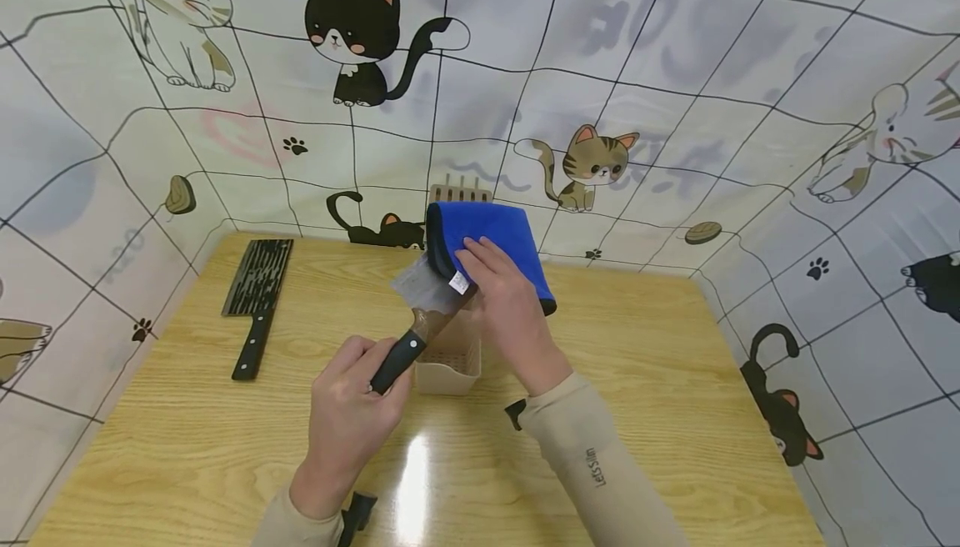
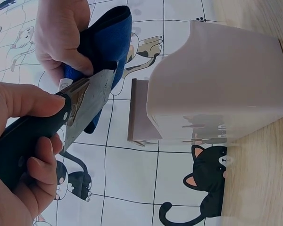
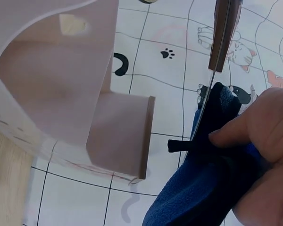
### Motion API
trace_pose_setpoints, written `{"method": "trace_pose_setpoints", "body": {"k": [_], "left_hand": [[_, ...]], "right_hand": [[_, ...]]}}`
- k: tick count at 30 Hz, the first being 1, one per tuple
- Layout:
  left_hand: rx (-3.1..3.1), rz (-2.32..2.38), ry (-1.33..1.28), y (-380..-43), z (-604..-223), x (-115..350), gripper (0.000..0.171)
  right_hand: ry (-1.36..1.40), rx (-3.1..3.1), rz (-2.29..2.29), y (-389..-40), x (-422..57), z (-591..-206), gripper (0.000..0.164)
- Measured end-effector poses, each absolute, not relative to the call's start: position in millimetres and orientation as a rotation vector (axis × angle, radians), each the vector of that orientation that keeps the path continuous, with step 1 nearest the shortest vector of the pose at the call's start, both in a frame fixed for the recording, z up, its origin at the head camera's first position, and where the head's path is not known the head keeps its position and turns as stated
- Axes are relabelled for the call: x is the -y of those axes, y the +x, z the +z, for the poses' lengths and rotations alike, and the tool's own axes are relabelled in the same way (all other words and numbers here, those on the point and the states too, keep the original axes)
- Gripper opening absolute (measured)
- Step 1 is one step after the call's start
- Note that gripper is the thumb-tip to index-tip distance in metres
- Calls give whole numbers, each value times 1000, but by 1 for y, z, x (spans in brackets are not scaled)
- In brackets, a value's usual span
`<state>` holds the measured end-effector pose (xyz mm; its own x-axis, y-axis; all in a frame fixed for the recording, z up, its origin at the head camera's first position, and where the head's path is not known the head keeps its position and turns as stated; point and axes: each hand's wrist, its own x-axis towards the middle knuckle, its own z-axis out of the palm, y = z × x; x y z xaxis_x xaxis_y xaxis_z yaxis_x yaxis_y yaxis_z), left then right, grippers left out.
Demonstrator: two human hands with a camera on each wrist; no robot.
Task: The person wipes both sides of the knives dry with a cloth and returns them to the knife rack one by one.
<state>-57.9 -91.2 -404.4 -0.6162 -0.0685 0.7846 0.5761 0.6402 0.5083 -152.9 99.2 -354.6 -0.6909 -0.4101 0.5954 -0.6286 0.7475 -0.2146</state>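
My left hand (image 1: 356, 401) grips the black riveted handle of a broad-bladed kitchen knife (image 1: 397, 361). In the left wrist view its grey blade (image 2: 92, 110) points up towards the cloth. My right hand (image 1: 510, 313) holds a folded blue cloth (image 1: 487, 226) with dark edging and a white label, its fingers spread on the outer side. From the right wrist view, the thumb (image 3: 231, 132) presses the dark inner fold against the blade, and part of the blade is hidden by the cloth. Below and behind them stands a beige knife holder (image 1: 448, 378), partly covered in the head view.
A second cleaver (image 1: 258, 284) with a dark patterned blade and black handle lies on the left of the wooden table (image 1: 637, 414). The holder's slotted back (image 1: 460, 193) rises near the wall covering (image 1: 480, 88), which is printed with cats and encloses the table's back and sides.
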Motion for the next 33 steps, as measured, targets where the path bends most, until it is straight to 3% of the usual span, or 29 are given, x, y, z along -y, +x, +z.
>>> {"method": "trace_pose_setpoints", "body": {"k": [11,21,33], "left_hand": [[2053,-978,-406,-57,-406,93,8],[2048,-989,-418,-56,-406,93,18],[2054,-996,-414,-56,-398,94,12]], "right_hand": [[744,2402,580,-161,-112,-357,48],[598,2396,606,-167,-132,-350,48],[536,2362,678,-172,-151,-349,41]]}}
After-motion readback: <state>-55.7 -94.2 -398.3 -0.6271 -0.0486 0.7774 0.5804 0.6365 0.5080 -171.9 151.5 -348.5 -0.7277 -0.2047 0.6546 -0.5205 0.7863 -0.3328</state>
